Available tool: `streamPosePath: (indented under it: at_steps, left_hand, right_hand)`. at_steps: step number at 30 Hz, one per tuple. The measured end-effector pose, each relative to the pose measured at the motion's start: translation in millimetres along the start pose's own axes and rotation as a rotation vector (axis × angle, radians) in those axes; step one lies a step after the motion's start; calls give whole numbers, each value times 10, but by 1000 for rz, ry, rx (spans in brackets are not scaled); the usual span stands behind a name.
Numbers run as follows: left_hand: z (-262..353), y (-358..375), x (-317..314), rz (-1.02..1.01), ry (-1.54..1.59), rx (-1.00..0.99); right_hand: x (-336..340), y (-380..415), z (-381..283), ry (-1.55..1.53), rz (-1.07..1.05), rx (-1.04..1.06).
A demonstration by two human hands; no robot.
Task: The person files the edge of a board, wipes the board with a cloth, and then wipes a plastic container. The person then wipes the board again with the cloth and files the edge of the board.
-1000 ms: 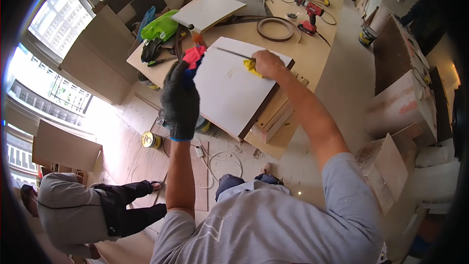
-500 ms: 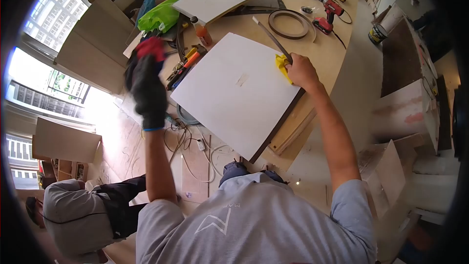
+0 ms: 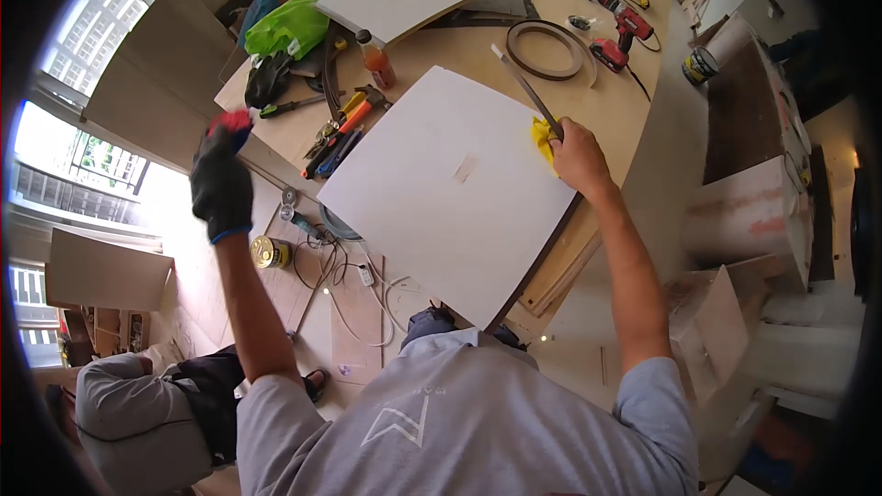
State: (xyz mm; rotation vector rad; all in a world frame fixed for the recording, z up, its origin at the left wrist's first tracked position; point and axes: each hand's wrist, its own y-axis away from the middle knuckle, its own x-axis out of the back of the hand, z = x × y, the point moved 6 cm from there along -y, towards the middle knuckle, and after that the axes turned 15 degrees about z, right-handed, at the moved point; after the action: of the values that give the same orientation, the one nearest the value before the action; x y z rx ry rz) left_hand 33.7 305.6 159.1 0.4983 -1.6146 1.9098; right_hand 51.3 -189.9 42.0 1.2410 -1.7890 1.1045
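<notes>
Big wooden worktable (image 3: 634,119) runs far-right; white panel (image 3: 450,193) lies tilted on it, near corner hanging off the table edge toward the person. That overhang = main risk: nothing visibly supports the near corner, so extra downward push w/ the right hand could tip or slide the panel off.

Right hand (image 3: 577,158), bare, closed on a yellow cloth (image 3: 542,136) at the panel's far-right edge, pressing on it. Thin dark edge strip (image 3: 526,84) runs from just by that hand toward far side, end free; prob. could peel or kink if the cloth drags it sideways.

Left hand (image 3: 220,186), in dark glove w/ red fingertips, raised off to the left, clear of table and panel; fingers look loosely curled, can't tell if anything is held. So panel is steadied by one hand only → may rotate.

Hand tools (image 3: 338,133) sit just left of the panel, orange bottle (image 3: 375,60) near far-left corner; a panel shift could knock them. Red drill (image 3: 620,37) and coil of banding (image 3: 548,48) far side, well apart. Another person (image 3: 138,409) crouches near-left on the floor, below the table edge; falling items might hit.
</notes>
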Motion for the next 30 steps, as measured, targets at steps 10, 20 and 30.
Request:
streamPosePath:
  at_steps: [10,20,30]
  left_hand:
    - [1500,728,-2525,-229,496,-228]
    - [580,-94,-1180,99,195,-124]
    - [1699,453,-2252,-384,566,-128]
  right_hand:
    - [-62,41,80,1,28,-47]
    - [-32,-8,41,-88,55,-37]
    - [-4,-39,25,-97,56,-39]
